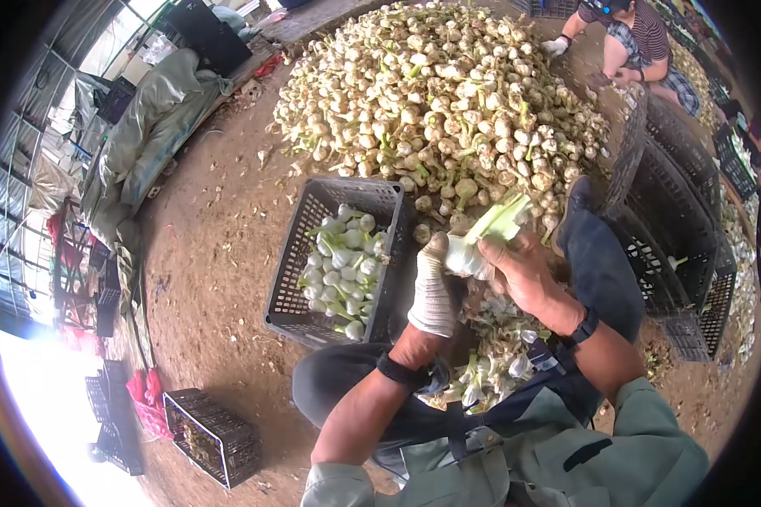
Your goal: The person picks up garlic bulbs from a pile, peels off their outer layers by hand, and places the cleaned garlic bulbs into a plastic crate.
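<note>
In the middle of the view, a garlic bulb (467, 256) with a thick pale green stem is held between both hands. My left hand (432, 291), in a whitish glove, has its fingers closed at the bulb's left side. My bare right hand (524, 269) grips the bulb and the base of its stem from the right. Just left of the hands is a black crate (294, 253) partly filled with clean white garlic bulbs (342, 266). Peeled skins and leaf scraps (495, 363) lie below the hands, between the legs.
A large heap of untrimmed garlic (448, 93) rises in front. Stacked black crates (672, 220) stand at the right. Another crate (228, 452) lies at the lower left. A person (643, 42) crouches beyond the heap at the upper right. Greenish tarpaulin (156, 118) lies along the left.
</note>
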The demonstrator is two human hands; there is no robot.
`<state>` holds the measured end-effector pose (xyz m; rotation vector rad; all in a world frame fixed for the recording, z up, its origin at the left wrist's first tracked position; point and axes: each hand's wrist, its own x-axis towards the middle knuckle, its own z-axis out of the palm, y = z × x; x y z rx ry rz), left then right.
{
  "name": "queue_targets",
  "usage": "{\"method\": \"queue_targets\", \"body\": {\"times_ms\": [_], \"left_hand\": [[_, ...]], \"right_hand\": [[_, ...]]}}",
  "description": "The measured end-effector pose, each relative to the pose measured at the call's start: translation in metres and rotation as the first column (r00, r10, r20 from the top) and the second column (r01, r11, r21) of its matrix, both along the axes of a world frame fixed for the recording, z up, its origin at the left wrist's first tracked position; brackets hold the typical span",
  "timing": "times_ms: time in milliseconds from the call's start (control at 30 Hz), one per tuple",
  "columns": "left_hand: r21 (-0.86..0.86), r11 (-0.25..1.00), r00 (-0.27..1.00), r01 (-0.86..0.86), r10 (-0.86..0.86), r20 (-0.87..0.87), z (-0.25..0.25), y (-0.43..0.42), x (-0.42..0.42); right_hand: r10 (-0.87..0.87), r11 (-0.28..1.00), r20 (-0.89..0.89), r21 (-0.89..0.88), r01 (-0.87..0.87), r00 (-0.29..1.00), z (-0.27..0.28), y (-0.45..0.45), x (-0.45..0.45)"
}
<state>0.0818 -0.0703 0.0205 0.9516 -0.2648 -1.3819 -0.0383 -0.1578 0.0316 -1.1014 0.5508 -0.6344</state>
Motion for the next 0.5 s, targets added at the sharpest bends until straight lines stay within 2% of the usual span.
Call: {"method": "queue_targets", "body": {"times_ms": [67, 100, 133, 167, 233, 267, 333, 367, 400, 467, 500], "left_hand": [[0.029, 1.000, 0.975, 0.011, -0.018, 0.223, 0.003, 0.002, 0.000], [0.030, 0.999, 0.975, 0.012, -0.019, 0.222, 0.002, 0.002, -0.002], [-0.031, 0.998, 0.933, -0.061, 0.068, 0.353, 0.000, 0.000, -0.006], [-0.102, 0.987, 0.867, -0.126, 0.159, 0.472, -0.002, -0.002, -0.010], [-0.222, 0.956, 0.709, -0.192, 0.291, 0.642, -0.009, -0.002, -0.012], [-0.221, 0.957, 0.707, -0.187, 0.288, 0.646, -0.012, -0.001, -0.010], [-0.129, 0.984, 0.873, -0.125, 0.171, 0.457, -0.013, 0.003, -0.002], [-0.178, 0.960, 0.910, -0.218, 0.266, 0.319, -0.013, -0.005, -0.010], [-0.094, 0.994, 0.996, -0.056, 0.062, 0.058, -0.010, 0.005, -0.001], [0.004, 0.998, 0.994, -0.066, 0.066, -0.091, -0.002, 0.002, 0.001], [-0.060, 0.998, 0.996, 0.035, -0.040, -0.084, 0.000, 0.003, 0.006]], "right_hand": [[-0.008, 1.000, 0.004, -0.024, 0.008, 1.000, 0.004, 0.001, 0.000], [0.000, 0.988, -0.058, -0.156, -0.009, 0.998, 0.003, 0.000, -0.002], [-0.001, 0.959, -0.120, -0.283, -0.034, 0.993, 0.001, -0.001, -0.004], [-0.040, 0.912, -0.086, -0.411, 0.001, 0.995, -0.011, -0.003, -0.003], [-0.027, 0.936, -0.093, -0.353, -0.007, 0.995, -0.009, -0.001, -0.005], [-0.016, 0.956, -0.095, -0.293, -0.012, 0.995, -0.006, 0.000, -0.005], [0.028, 0.973, -0.052, -0.228, -0.040, 0.998, -0.004, -0.002, -0.006], [0.076, 0.983, -0.010, -0.165, -0.077, 0.997, -0.004, -0.002, -0.006], [0.078, 0.983, -0.006, -0.164, -0.078, 0.997, -0.003, -0.002, -0.005], [0.030, 0.993, 0.035, 0.113, -0.034, 0.999, -0.002, 0.000, -0.003], [0.020, 0.993, 0.051, 0.116, -0.026, 0.999, 0.000, 0.001, -0.002]]}}
